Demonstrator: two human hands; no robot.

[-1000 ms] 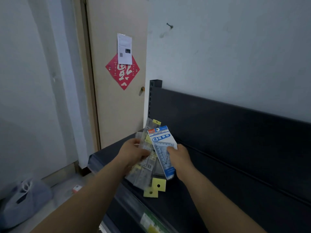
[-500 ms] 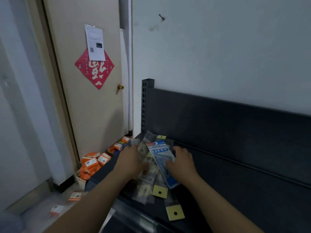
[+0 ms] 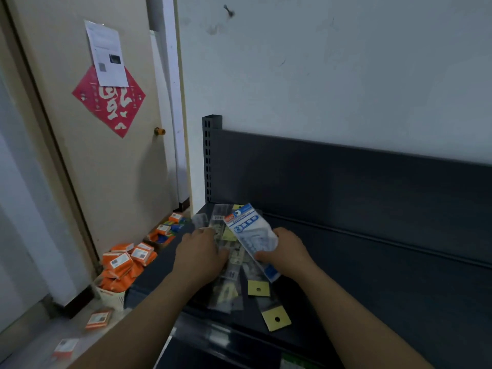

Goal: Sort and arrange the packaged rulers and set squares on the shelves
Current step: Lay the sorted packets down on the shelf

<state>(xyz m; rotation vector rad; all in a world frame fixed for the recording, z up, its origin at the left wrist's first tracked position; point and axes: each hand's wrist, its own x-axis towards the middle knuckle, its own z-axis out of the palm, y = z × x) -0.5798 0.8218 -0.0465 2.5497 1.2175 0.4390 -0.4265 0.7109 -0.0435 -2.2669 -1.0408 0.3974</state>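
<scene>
R hand (image 3: 285, 253) pinches blue-white card ruler pack (image 3: 250, 234). L hand (image 3: 199, 255) grips fanned clear plastic ruler packs (image 3: 234, 265) on dark metal shelf (image 3: 372, 294), just left of it.

A beige door (image 3: 111, 182) fills the left of the scene. A red diamond-shaped paper cutting (image 3: 111, 107) with pale characters is stuck to it, and a white printed sheet (image 3: 107, 53) overlaps the cutting's top corner. A small brass-coloured knob (image 3: 159, 131) sits near the door's right edge. Right of the door runs a white upright strip (image 3: 173, 102), then a pale wall (image 3: 332, 75) with a dark nail (image 3: 228, 10) high up. At the door's foot a small box (image 3: 111, 298) is heaped with orange packets (image 3: 121, 265). More orange and blue packets (image 3: 166, 230) lie farther along. Two loose packets (image 3: 98, 318) lie nearer on the grey floor (image 3: 40, 328).
</scene>
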